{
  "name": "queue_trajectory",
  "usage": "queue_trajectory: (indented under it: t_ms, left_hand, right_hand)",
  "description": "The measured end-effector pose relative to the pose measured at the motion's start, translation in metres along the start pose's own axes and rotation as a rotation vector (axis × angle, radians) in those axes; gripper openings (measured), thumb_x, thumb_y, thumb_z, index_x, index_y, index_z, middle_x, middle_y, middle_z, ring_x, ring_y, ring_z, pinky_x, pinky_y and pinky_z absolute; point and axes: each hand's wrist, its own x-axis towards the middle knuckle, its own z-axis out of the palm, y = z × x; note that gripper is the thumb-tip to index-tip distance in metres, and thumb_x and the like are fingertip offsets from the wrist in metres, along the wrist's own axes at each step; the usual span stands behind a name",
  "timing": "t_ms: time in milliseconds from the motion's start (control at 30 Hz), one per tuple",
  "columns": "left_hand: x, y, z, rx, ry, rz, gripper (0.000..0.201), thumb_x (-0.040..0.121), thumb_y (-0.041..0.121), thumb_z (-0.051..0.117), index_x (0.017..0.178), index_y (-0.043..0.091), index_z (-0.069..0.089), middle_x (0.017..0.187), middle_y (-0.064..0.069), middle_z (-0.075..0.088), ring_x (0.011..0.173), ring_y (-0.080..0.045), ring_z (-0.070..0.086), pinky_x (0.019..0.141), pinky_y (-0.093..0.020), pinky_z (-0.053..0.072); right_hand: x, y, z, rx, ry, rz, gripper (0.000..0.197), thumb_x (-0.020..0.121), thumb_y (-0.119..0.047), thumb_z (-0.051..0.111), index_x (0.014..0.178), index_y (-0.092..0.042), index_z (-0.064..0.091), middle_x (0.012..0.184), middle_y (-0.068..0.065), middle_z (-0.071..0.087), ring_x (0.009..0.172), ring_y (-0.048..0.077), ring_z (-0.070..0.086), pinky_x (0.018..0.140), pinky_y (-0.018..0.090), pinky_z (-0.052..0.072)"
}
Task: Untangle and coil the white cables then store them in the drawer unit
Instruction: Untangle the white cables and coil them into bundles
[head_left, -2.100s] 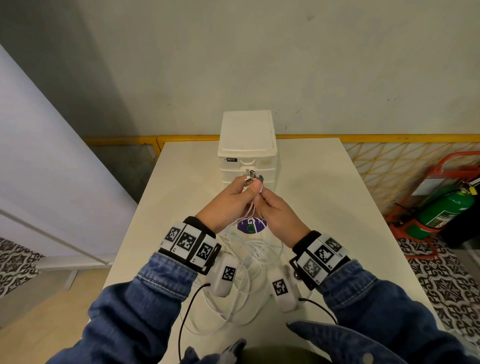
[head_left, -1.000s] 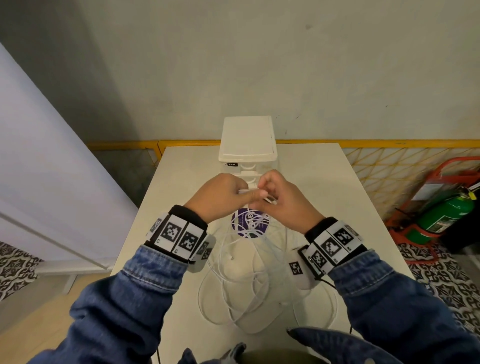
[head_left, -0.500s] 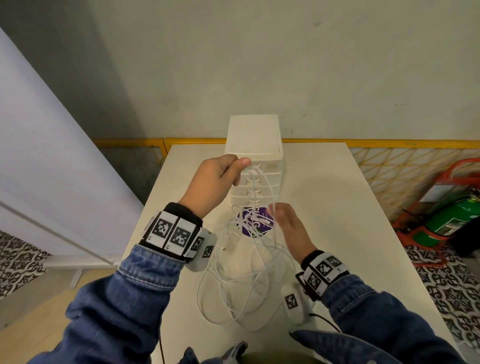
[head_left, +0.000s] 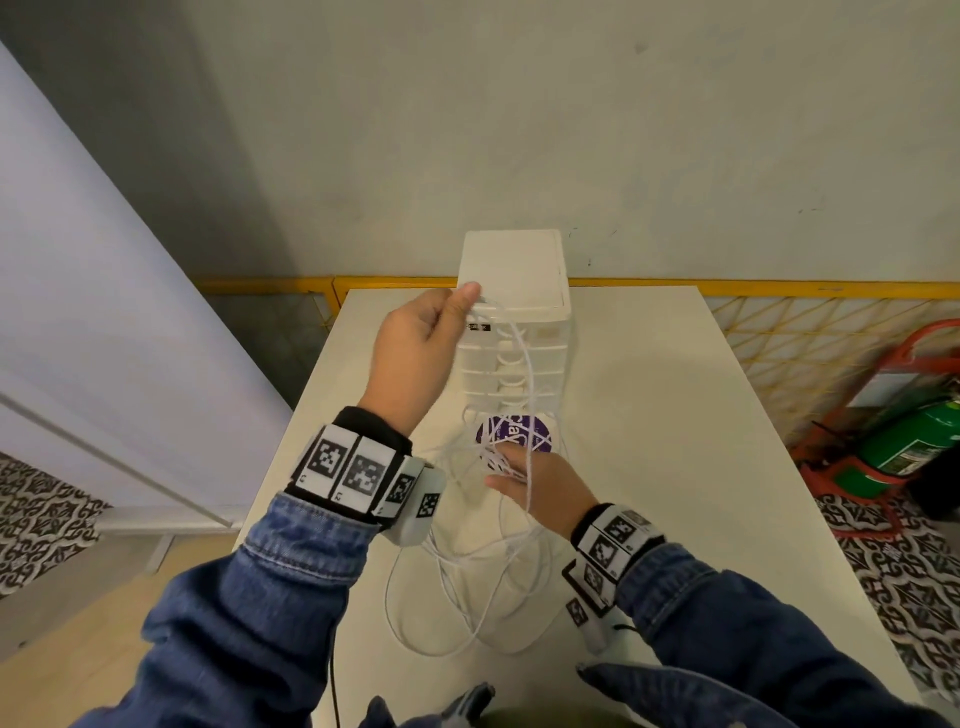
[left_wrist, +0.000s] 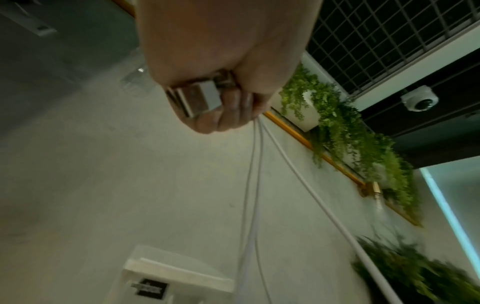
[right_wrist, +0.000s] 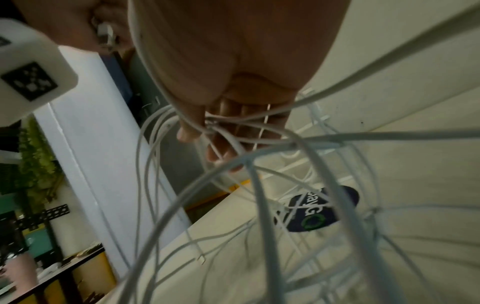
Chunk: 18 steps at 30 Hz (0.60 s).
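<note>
Above the white table (head_left: 649, 415), my left hand (head_left: 415, 353) pinches the white cables' (head_left: 524, 374) plugs high beside the drawer unit (head_left: 514, 280); my right hand (head_left: 540, 488), fingers loosely spread, combs the tangle over a purple sticker (head_left: 511, 434).

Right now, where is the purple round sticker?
In the head view the purple round sticker lies flat on the white table, just in front of the drawer unit, under the cable tangle beyond the right hand.

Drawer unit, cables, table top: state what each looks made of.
Drawer unit: probably plastic, cream, semi-gloss, with moulded drawer fronts.
White cables: likely a rubbery plastic jacket, thin and limp in loose loops; metal plug at the left hand.
Table: smooth matte off-white, perhaps laminate.
</note>
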Motion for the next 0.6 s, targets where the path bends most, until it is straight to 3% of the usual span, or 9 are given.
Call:
queue_trajectory:
  t_ms: [67, 100, 233, 300, 367, 433, 500, 600]
  left_hand:
    - [0.004, -0.013, -0.015, 0.064, 0.143, -0.067, 0.044, 0.099, 0.036, 0.045, 0.061, 0.014, 0.041, 0.056, -0.001, 0.035, 0.055, -0.014, 0.034, 0.055, -0.028, 0.03]
    - [0.005, -0.021, -0.023, 0.098, 0.192, -0.108, 0.045, 0.099, 0.039, 0.044, 0.061, 0.013, 0.041, 0.056, -0.001, 0.035, 0.055, -0.015, 0.033, 0.055, -0.03, 0.029]
    - [-0.001, -0.05, -0.036, 0.2, 0.241, -0.228, 0.048, 0.099, 0.044, 0.04, 0.064, 0.011, 0.046, 0.058, -0.003, 0.041, 0.056, -0.017, 0.037, 0.055, -0.029, 0.03]
    - [-0.003, -0.06, -0.038, 0.213, 0.285, -0.266, 0.053, 0.099, 0.045, 0.039, 0.075, 0.001, 0.057, 0.065, -0.012, 0.051, 0.062, -0.019, 0.044, 0.055, -0.028, 0.032]
    - [-0.001, -0.067, -0.048, 0.196, 0.361, -0.312, 0.057, 0.099, 0.046, 0.038, 0.078, -0.002, 0.058, 0.065, -0.011, 0.05, 0.062, -0.02, 0.042, 0.055, -0.029, 0.033]
    - [0.003, -0.072, -0.062, 0.179, 0.429, -0.346, 0.053, 0.098, 0.046, 0.038, 0.069, 0.004, 0.051, 0.06, -0.005, 0.043, 0.061, -0.02, 0.04, 0.059, -0.031, 0.033]
    - [0.006, -0.073, -0.069, 0.174, 0.449, -0.358, 0.05, 0.098, 0.046, 0.038, 0.065, 0.01, 0.047, 0.058, -0.004, 0.041, 0.06, -0.02, 0.039, 0.061, -0.031, 0.034]
    - [0.007, -0.067, -0.059, 0.112, 0.369, -0.327, 0.051, 0.098, 0.045, 0.04, 0.066, 0.006, 0.049, 0.06, -0.007, 0.04, 0.057, -0.018, 0.036, 0.061, -0.031, 0.032]
  right_hand:
    - [-0.003, 0.006, -0.011, 0.018, 0.122, 0.007, 0.024, 0.092, -0.033, 0.053, 0.105, -0.017, 0.064, 0.076, -0.003, 0.066, 0.068, 0.011, 0.06, 0.074, 0.031, 0.051]
    - [-0.005, 0.01, -0.019, 0.037, 0.199, 0.022, 0.022, 0.093, -0.033, 0.051, 0.101, -0.017, 0.066, 0.073, -0.001, 0.066, 0.065, 0.014, 0.062, 0.072, 0.032, 0.051]
    - [-0.006, 0.024, -0.047, 0.117, 0.427, 0.064, 0.019, 0.093, -0.023, 0.053, 0.091, -0.013, 0.069, 0.083, 0.001, 0.063, 0.067, 0.02, 0.063, 0.065, 0.021, 0.046]
    - [-0.009, 0.031, -0.059, 0.126, 0.52, 0.134, 0.02, 0.094, -0.02, 0.052, 0.089, -0.013, 0.07, 0.087, 0.002, 0.061, 0.071, 0.02, 0.059, 0.07, 0.022, 0.041]
    - [-0.016, 0.048, -0.071, 0.064, 0.581, 0.298, 0.022, 0.095, -0.017, 0.048, 0.089, -0.011, 0.069, 0.09, 0.009, 0.066, 0.083, 0.026, 0.059, 0.074, 0.026, 0.039]
    - [-0.026, 0.07, -0.082, -0.031, 0.585, 0.484, 0.024, 0.095, -0.014, 0.042, 0.09, -0.009, 0.065, 0.098, 0.018, 0.067, 0.092, 0.034, 0.059, 0.076, 0.032, 0.039]
    - [-0.034, 0.089, -0.087, -0.078, 0.492, 0.642, 0.024, 0.095, -0.012, 0.04, 0.093, -0.009, 0.064, 0.11, 0.018, 0.064, 0.102, 0.035, 0.057, 0.081, 0.033, 0.04]
    - [-0.036, 0.097, -0.082, -0.102, 0.376, 0.741, 0.031, 0.092, -0.007, 0.04, 0.117, -0.008, 0.059, 0.128, 0.017, 0.055, 0.115, 0.034, 0.051, 0.094, 0.036, 0.04]
